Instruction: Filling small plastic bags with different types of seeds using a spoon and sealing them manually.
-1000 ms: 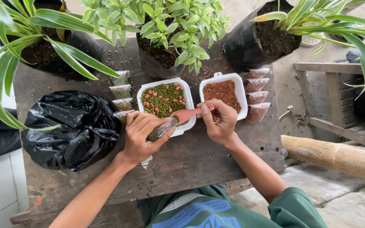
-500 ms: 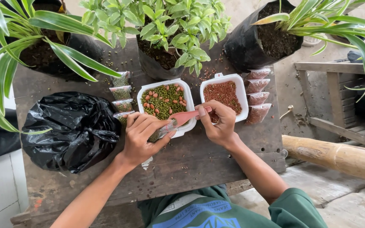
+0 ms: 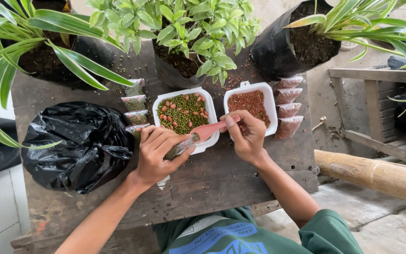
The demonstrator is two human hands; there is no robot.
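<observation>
Top-down view of a person seated at a worn wooden table [image 3: 240,183] w/ potted plants along the far edge. The left hand [image 3: 158,153] pinches a small clear packet [image 3: 177,150] just below a white tray of green beans [image 3: 184,113], fingers curled around it. The right hand [image 3: 245,136] grips a pink spoon [image 3: 210,129], thumb & fingers closed on the handle, its bowl at the packet's mouth. The step looks like spooning beans into the packet; the next move likely calls for a steady tilt so nothing spills.

A second white tray of red-brown seeds [image 3: 252,103] sits beside, w/ filled packets [image 3: 287,108] at its right & more filled packets [image 3: 135,101] left of the green tray. A black plastic bag [image 3: 78,143] lies at left.

The packet is mostly hidden by fingers; how full it is can't be told.
</observation>
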